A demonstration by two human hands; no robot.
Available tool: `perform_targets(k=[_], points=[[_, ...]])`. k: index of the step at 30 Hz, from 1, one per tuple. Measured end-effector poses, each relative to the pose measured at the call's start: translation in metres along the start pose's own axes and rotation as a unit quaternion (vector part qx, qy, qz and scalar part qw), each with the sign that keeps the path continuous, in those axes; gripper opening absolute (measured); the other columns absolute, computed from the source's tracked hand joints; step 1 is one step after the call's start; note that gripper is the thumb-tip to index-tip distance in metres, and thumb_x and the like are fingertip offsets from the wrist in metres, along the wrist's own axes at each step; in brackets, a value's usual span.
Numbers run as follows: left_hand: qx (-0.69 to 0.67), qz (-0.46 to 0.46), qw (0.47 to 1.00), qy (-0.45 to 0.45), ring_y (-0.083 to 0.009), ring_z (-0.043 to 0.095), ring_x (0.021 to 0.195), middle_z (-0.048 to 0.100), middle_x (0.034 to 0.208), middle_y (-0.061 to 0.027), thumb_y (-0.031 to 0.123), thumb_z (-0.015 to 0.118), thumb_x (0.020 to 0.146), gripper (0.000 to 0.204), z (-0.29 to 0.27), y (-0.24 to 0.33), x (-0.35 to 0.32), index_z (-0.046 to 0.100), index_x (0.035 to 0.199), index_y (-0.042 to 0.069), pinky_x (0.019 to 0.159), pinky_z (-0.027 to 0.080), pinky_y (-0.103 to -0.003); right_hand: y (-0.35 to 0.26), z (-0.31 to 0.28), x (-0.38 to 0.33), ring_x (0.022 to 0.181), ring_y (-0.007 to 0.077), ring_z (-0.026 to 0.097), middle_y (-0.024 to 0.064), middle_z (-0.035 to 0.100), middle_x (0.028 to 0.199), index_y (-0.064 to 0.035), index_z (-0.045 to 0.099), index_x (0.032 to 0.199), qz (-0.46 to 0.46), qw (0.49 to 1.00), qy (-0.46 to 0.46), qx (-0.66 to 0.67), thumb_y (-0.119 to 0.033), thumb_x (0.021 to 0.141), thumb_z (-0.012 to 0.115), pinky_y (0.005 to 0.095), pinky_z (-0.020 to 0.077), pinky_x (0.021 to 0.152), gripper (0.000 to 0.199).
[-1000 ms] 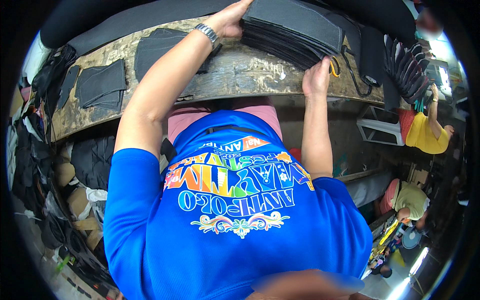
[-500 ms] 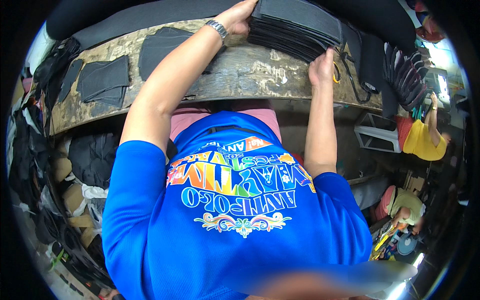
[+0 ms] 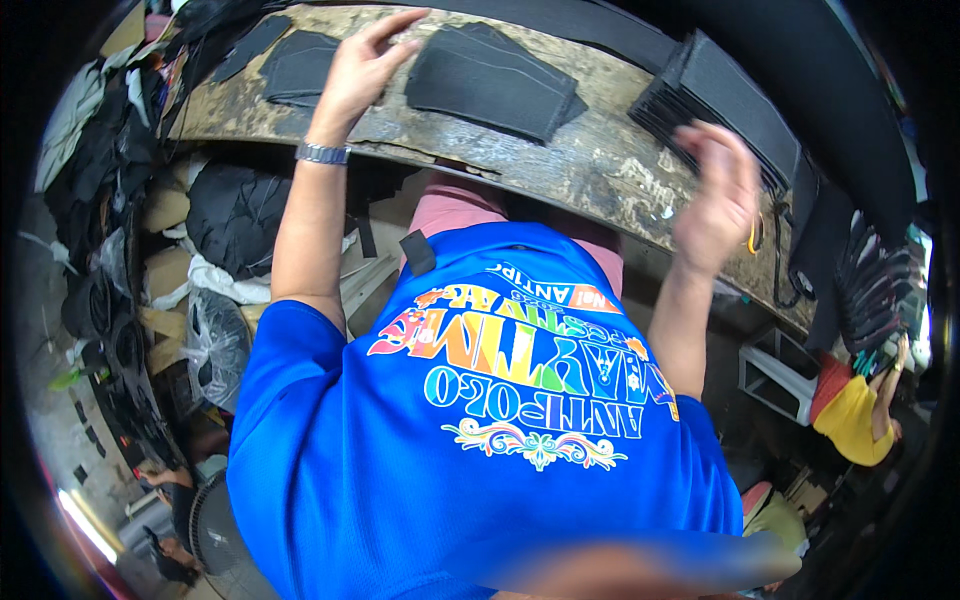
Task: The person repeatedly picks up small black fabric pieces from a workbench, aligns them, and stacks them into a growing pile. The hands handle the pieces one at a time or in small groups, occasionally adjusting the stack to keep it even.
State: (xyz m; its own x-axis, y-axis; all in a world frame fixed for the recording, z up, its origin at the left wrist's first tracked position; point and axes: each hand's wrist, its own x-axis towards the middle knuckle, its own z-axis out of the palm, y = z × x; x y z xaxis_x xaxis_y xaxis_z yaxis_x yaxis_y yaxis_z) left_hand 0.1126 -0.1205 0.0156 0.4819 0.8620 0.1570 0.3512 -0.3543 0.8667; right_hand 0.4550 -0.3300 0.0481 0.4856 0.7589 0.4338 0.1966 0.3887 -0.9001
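My left hand (image 3: 366, 72) is raised over the worn wooden workbench (image 3: 400, 130), fingers stretched out and holding nothing. It lies between a flat pile of dark cut fabric pieces (image 3: 490, 82) and a smaller pile of similar pieces (image 3: 298, 68) farther left. On the right, my right hand (image 3: 716, 200) is slightly blurred, with its fingers loosely bent, apart and empty. Just beyond it stands a thick, neat stack of black fabric pieces (image 3: 745, 105), partly hidden behind the fingers. Beside that hand, a yellow-orange handle loop (image 3: 752, 236) shows at the bench edge.
Long rolls of black material (image 3: 840, 110) line the bench's far side. A bundle of dark strips (image 3: 868, 290) hangs at right, above a white stool (image 3: 775, 375). A person in a yellow shirt (image 3: 855, 425) is beyond. Dark scraps and a plastic bag (image 3: 213, 345) crowd the left.
Both my hands have let go of the thick black stack and drawn away from it. The left has moved left toward the flat pieces; the view has turned, shifting the bench rightward.
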Motion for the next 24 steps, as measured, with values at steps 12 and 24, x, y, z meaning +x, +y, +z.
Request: perform_targets(k=[12,24], points=[[0.335,0.019,0.934,0.122,-0.0341,0.029,0.145,0.041,0.151,-0.016,0.025,0.073,0.082,0.061,-0.023,-0.096,-0.058,0.053,0.14,0.022,0.118,0.019,-0.052,0.126,0.17,0.028,0.129,0.0333,0.047,0.0143,0.055,0.135,-0.0082,0.056,0.131,-0.16,0.863,-0.353,-0.324,-0.019,0.084,0.067,0.0446,0.0354,0.109,0.05],[0.403,0.011,0.913,0.07,-0.0323,0.051,0.123,0.059,0.128,-0.0119,0.048,0.07,0.085,0.054,0.006,-0.051,-0.023,0.063,0.132,0.022,0.108,0.037,-0.045,0.113,0.158,0.04,0.119,0.0333,0.054,0.0145,0.065,0.12,-0.0089,0.06,0.125,-0.094,0.856,-0.278,-0.426,-0.017,0.074,0.079,0.0435,0.0325,0.108,0.055]])
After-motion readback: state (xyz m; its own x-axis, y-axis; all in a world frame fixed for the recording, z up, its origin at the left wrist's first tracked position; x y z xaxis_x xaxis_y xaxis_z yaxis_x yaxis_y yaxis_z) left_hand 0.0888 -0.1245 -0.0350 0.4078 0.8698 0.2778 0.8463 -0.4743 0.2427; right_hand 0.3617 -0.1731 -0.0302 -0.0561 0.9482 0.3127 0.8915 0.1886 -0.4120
